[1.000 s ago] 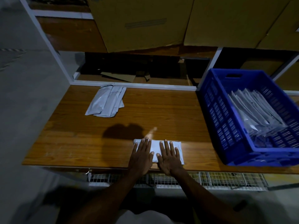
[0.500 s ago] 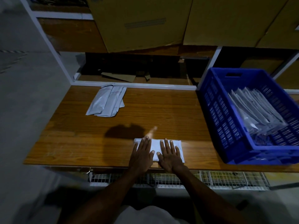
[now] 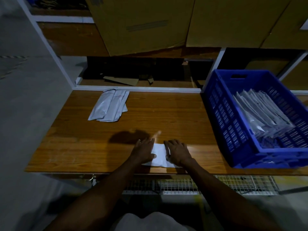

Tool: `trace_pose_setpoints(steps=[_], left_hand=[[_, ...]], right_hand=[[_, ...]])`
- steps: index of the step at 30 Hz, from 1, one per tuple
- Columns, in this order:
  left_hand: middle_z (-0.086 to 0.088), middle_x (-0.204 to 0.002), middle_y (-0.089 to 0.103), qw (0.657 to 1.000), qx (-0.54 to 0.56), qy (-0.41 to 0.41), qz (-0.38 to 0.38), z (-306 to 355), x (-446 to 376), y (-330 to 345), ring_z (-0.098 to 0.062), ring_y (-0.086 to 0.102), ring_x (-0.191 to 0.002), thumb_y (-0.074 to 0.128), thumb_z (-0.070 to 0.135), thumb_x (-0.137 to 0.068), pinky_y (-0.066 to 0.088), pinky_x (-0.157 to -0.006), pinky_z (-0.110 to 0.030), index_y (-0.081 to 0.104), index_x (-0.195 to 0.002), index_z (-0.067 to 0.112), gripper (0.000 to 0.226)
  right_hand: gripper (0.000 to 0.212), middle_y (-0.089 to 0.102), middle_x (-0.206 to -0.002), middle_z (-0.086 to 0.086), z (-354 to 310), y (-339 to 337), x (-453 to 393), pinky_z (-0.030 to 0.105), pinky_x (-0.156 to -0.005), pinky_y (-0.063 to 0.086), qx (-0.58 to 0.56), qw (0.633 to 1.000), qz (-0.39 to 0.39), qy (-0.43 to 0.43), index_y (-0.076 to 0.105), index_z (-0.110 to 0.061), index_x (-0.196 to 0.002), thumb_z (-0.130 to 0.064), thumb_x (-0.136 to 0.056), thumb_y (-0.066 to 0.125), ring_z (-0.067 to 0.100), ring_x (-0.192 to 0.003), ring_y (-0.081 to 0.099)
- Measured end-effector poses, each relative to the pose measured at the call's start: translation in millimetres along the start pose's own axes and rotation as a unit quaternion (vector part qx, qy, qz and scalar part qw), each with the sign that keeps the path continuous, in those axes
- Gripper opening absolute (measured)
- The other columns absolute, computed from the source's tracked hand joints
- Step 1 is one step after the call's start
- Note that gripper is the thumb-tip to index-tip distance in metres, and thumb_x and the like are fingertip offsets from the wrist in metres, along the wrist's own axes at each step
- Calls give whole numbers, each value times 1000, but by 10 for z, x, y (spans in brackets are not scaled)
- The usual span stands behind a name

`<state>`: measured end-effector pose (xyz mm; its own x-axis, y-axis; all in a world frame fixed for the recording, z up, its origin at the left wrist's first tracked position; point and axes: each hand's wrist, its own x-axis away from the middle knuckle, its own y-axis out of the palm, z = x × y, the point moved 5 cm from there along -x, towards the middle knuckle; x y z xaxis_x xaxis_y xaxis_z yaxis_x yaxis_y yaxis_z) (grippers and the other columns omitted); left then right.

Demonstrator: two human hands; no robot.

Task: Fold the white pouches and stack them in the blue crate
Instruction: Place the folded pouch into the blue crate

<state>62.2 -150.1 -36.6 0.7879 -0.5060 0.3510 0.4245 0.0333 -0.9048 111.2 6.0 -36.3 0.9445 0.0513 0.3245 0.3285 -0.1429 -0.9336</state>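
A folded white pouch lies near the front edge of the wooden table. My left hand presses flat on its left end and my right hand presses flat on its right end, fingers spread, so only the pouch's middle shows between them. A small pile of unfolded white pouches lies at the table's back left. The blue crate stands on the right of the table with several folded pouches stacked leaning inside it.
Large cardboard boxes sit on the shelf above and behind the table. A white shelf frame runs along the table's back edge. A wire mesh rack sits below the front edge. Grey floor lies to the left.
Both hands have slid apart from the pouch's middle toward its ends, uncovering its centre. The pouch, pile and crate stay where they were.
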Motion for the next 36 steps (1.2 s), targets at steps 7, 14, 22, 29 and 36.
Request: trace_pose_setpoints(steps=[7,14,22,29,36], left_hand=[[-6,-152,41,998,-26,38,-36,-19,-155,-211,-29,35,-140,82,51,-72,27,-113,-46,34,-151,22,97],[0,-113,67,988,-98,110,-42,27,-334,-461,-21,61,-101,84,63,-62,46,-76,-32,67,-113,23,67],[-6,-113,69,968,-29,192,158,106,-195,-759,-24,64,-100,65,30,-92,49,-81,-36,58,-136,20,46],[-15,-126,67,947,-13,238,214,179,-112,-654,-32,68,-110,60,23,-78,55,-91,-50,62,-131,5,56],[-5,-155,41,948,-14,213,235,590,-27,-850,-24,36,-145,70,10,-86,25,-121,-47,39,-152,17,73]], right_hand=[[63,60,-131,5,-40,-182,-113,41,-98,43,6,1000,-5,1,59,-25,-131,-39,-73,78,31,-121,53],[66,69,-113,0,-44,-532,-177,35,-78,55,15,998,-51,28,61,-37,-127,-45,-66,82,25,-101,66],[54,65,-117,7,41,-668,-60,38,-78,55,-14,998,18,56,41,-22,-138,-30,-91,66,25,-97,64],[56,37,-156,9,-16,-658,118,47,-109,34,63,994,74,42,24,-16,-155,-19,-102,42,35,-141,36],[62,20,-163,11,150,-909,469,49,-116,22,71,982,167,56,15,-15,-158,-14,-102,42,34,-149,20]])
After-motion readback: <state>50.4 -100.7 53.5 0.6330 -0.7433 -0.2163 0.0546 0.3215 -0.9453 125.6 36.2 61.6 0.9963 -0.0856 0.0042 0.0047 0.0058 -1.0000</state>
